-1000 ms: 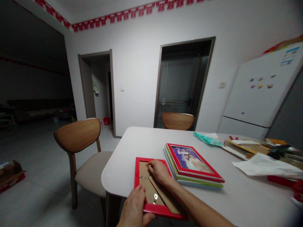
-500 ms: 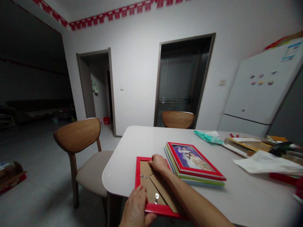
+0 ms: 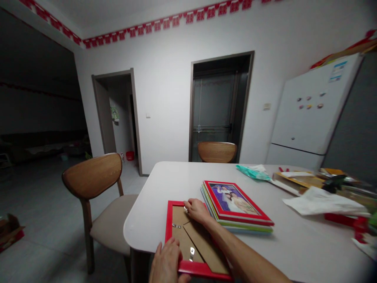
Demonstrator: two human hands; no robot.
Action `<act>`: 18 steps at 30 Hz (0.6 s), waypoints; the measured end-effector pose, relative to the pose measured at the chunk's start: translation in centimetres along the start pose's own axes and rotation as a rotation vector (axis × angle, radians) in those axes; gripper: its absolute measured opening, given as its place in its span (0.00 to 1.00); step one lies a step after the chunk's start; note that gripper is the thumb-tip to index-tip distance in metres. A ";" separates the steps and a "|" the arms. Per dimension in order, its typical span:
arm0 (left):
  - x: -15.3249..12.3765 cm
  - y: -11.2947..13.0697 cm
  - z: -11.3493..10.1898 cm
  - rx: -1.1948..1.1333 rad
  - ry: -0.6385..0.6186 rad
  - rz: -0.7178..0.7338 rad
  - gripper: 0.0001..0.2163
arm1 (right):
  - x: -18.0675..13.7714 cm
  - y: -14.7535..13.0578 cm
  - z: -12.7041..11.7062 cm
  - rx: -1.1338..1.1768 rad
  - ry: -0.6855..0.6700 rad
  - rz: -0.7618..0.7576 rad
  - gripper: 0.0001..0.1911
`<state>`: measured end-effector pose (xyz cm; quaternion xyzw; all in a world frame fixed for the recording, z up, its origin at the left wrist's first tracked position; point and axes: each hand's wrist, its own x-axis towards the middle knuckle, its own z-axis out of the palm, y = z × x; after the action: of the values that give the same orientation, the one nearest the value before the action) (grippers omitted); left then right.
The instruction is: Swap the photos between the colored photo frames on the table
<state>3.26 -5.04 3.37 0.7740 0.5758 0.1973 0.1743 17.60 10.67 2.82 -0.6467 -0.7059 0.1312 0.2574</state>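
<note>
A red picture frame (image 3: 170,220) lies face down at the table's near edge, its brown backing board (image 3: 181,239) showing. My left hand (image 3: 167,259) grips the frame's near left corner, thumb underneath and fingers on top. My right hand (image 3: 198,210) reaches across to the far side of the backing, its curled fingertips at a small metal hanger (image 3: 185,209). Two more metal hangers lie on the board, one at the left (image 3: 176,225) and one near the front (image 3: 192,253). The stand leg (image 3: 203,243) runs diagonally under my right forearm, which hides part of it.
A stack of picture frames (image 3: 238,200), a red one with a photo on top, sits just right of my hands. White paper (image 3: 321,200), a teal wrapper (image 3: 251,172) and other clutter cover the table's right side. A wooden chair (image 3: 94,177) stands left, another (image 3: 217,152) behind.
The camera view has turned slightly right and tilted up. My right fingertips have shifted a little on the backing, and the metal hanger by them now shows. My left hand keeps its grip.
</note>
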 end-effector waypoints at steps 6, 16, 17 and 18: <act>1.3 1.8 2.1 0.040 -0.081 0.156 0.24 | -2.3 1.4 -2.1 0.179 0.025 -0.078 0.17; 0.3 3.2 -1.1 -0.555 0.263 0.148 0.08 | -7.1 1.1 -5.4 0.815 0.327 0.063 0.23; 0.2 3.4 -1.2 -0.675 0.310 0.121 0.07 | -7.6 0.7 -4.9 0.801 0.321 0.052 0.23; 0.2 3.5 -1.1 -0.793 0.351 0.094 0.07 | -8.1 0.3 -4.3 0.782 0.289 0.033 0.23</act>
<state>5.64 -5.80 6.13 0.6273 0.4408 0.5393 0.3483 20.46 2.10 4.68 -0.5232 -0.5493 0.3012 0.5777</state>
